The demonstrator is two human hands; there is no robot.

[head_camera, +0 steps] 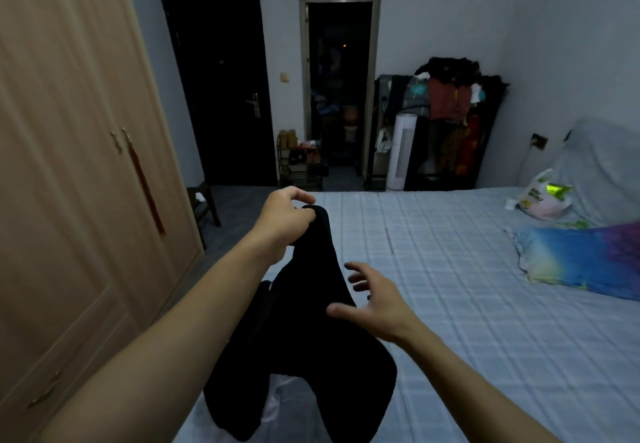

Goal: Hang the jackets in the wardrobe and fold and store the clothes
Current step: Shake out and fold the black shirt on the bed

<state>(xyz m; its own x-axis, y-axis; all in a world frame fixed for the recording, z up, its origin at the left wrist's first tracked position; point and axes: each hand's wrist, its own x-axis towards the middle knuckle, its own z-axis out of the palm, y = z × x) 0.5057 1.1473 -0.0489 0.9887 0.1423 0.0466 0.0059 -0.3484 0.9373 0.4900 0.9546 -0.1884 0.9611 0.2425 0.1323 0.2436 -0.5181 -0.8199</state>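
Both bare forearms reach forward from the lower edge of the view. The left hand [284, 216] is raised and stretched out farthest, its fingers curled down, pinching the top edge of the black garment [304, 332] so the cloth hangs below it. The right hand [375, 299] is lower and nearer, just right of the garment, palm turned toward it, fingers spread and relaxed, thumb touching the cloth's edge.

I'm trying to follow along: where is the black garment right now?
In the head view, the black garment hangs low and centre over the bed's near edge, gripped at its top by the left hand, the right hand beside it.
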